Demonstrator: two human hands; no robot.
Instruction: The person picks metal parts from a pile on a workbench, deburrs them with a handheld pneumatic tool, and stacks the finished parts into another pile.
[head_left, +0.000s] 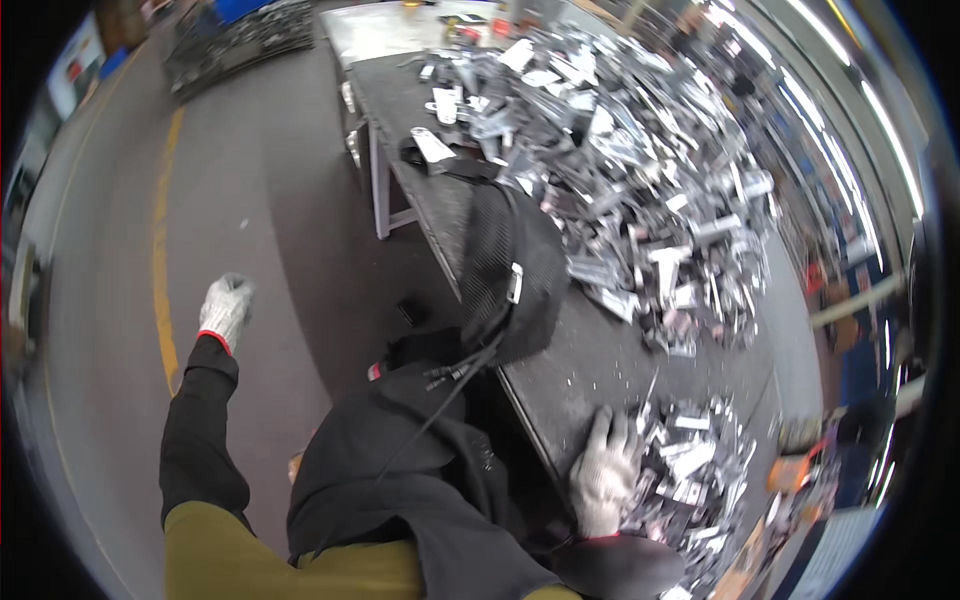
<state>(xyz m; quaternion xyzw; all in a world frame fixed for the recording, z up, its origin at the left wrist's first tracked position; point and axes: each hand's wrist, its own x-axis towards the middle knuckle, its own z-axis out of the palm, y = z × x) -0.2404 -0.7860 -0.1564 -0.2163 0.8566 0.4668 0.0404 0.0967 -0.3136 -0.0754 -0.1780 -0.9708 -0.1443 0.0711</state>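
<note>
Silver metal in a small pile (695, 460) beside the right hand (606, 470)

The small pile lies on the dark table (570, 375), just to the right of the right hand and well apart from the left hand (227, 305). Farther up the table spreads a large pile (630, 170) of similar metal pieces, beyond the reach of either hand as they now lie.

The right hand is laid out near the table's edge, fingers extended and slightly parted, pointing away from the body; no grip shows, though what is under the palm is hidden. The left hand is held out over the floor (290, 220), its fingers apparently curled; blur leaves how tightly, and whether anything is inside, impossible to tell. Its forearm rises in a black sleeve (203, 400).

A black mesh bundle (515, 270) stands in the way between the hands, covering part of the table edge and the near side of the large pile. A yellow line (160, 235) runs along the floor at left; an orange object (788, 472) sits past the table at right.
</note>
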